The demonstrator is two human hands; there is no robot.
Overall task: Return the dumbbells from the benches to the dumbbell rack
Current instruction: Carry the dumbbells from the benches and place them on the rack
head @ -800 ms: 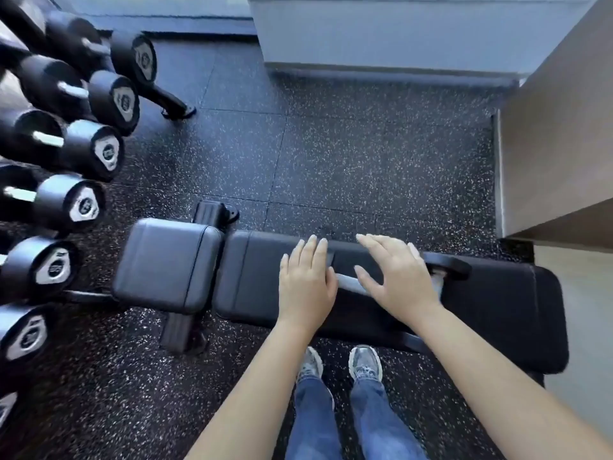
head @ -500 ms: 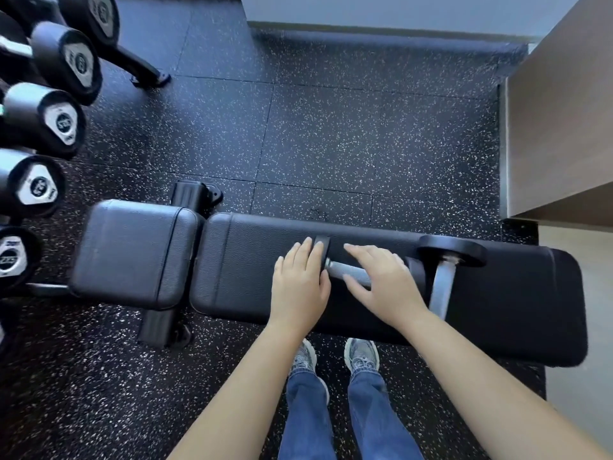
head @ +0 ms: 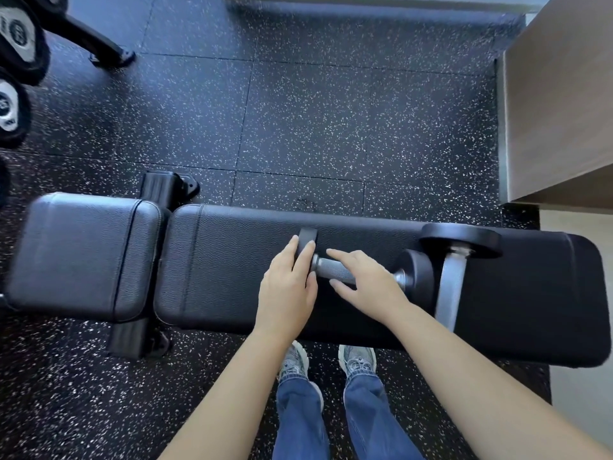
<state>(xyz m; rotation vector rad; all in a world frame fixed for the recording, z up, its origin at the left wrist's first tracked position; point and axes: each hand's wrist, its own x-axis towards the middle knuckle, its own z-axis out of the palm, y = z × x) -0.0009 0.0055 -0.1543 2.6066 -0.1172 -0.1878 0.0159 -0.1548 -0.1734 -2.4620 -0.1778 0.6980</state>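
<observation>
Two black dumbbells lie on the black padded bench (head: 232, 257). The near dumbbell (head: 335, 273) lies lengthwise along the bench with a knurled grey handle. My left hand (head: 288, 290) rests flat on its left head, fingers together. My right hand (head: 366, 283) hovers over the handle with fingers spread, touching it but not closed around it. The second dumbbell (head: 452, 277) lies crosswise just to the right, its far head by the bench's back edge. The dumbbell rack (head: 109, 51) shows at the top left, with a few racked dumbbells (head: 13, 107) at the left edge.
Speckled black rubber floor (head: 331, 127) stretches beyond the bench. A wooden cabinet or counter (head: 557, 111) stands at the right. My feet in grey sneakers (head: 358, 360) stand right against the bench's near side.
The view has tilted down and closer to the bench, so the rack slid out to the left. Both hands lowered onto the near dumbbell; the handle now shows between them.
</observation>
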